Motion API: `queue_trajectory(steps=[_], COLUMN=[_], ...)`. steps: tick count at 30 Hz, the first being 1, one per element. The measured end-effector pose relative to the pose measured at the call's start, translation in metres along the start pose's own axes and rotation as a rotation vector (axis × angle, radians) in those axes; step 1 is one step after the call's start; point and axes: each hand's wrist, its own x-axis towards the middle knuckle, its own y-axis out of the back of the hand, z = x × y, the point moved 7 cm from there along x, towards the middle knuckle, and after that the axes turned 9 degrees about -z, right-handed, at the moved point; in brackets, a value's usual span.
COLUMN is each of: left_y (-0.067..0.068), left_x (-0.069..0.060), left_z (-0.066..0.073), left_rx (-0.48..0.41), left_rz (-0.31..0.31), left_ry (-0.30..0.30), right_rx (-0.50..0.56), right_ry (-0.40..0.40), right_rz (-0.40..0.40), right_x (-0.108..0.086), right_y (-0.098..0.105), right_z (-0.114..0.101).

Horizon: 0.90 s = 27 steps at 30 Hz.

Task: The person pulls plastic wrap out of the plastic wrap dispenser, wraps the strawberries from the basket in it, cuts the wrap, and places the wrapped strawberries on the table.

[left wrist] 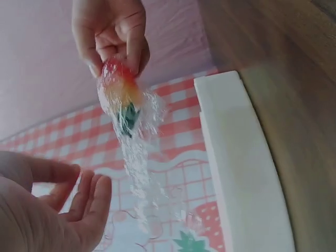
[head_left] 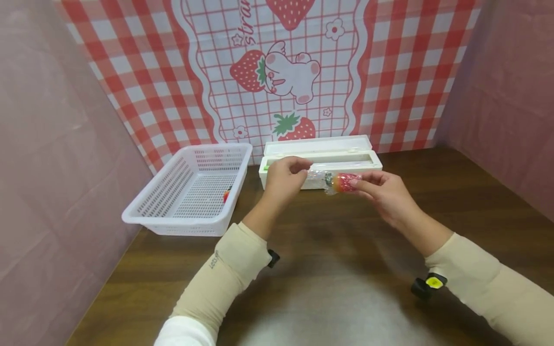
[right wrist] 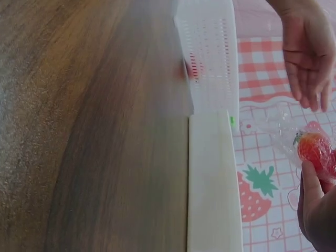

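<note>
- Red wrapped strawberry (head_left: 344,183): pinched by the right hand (head_left: 388,198) above the tabletop (head_left: 346,298), toward the far edge; slick film could let it slip.
- Left hand (head_left: 282,181): fingers loosely bent, holding nothing, beside the loose film (head_left: 317,179); a drop might go uncaught.
- White box (head_left: 346,168), lid raised, near the far edge: trailing film could snag its rim.
- Basket (head_left: 183,221), by the left edge: likely too far aside to catch a fall.

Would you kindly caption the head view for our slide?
Right hand holding a rounded red-yellow item in clear plastic before an open white oblong box.
</note>
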Motion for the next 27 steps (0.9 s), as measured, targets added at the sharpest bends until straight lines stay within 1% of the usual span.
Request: queue_trajectory(steps=[1, 3, 4, 5, 7, 9, 14, 17, 19, 24, 25, 27], left_y=[0.0, -0.005, -0.007, -0.01, -0.013, -0.016, -0.024, -0.027, -0.03, -0.04, -0.041, -0.043], left_x=[0.001, 0.001, 0.001, 0.0, -0.001, -0.003, -0.006, -0.006, -0.006, -0.007, -0.008, -0.008], left_z=[-0.004, -0.014, -0.017, -0.021, -0.026, -0.029, -0.031, -0.031, -0.031, -0.029, -0.028, -0.028], left_rx=[-0.099, -0.261, -0.329, -0.376, -0.406, -0.402, -0.384, -0.398, -0.45, -0.703, -0.745, -0.802], left_rz=[-0.015, -0.05, -0.063, -0.071, -0.081, -0.097, -0.163, -0.186, -0.201, -0.239, -0.242, -0.247], left_ry=[0.031, 0.098, 0.128, 0.155, 0.192, 0.216, 0.237, 0.237, 0.239, 0.272, 0.278, 0.293], right_rx=[0.007, 0.013, 0.012, 0.01, 0.011, 0.009, 0.008, 0.02, 0.041, 0.076, 0.081, 0.093], right_ry=[0.007, 0.021, 0.025, 0.029, 0.036, 0.038, 0.045, 0.069, 0.083, 0.075, 0.074, 0.074], right_rz=[0.0, -0.002, -0.005, -0.008, -0.016, -0.024, -0.04, -0.062, -0.075, -0.083, -0.084, -0.086], right_x=[-0.001, -0.002, -0.003, -0.004, -0.005, -0.006, -0.008, -0.008, -0.008, -0.009, -0.009, -0.01], right_y=[0.001, 0.002, 0.002, 0.002, 0.001, -0.001, -0.005, -0.009, -0.011, -0.013, -0.014, -0.015], right_z=[-0.001, -0.001, -0.002, -0.002, -0.002, -0.002, -0.003, -0.006, -0.007, -0.007, -0.007, -0.006])
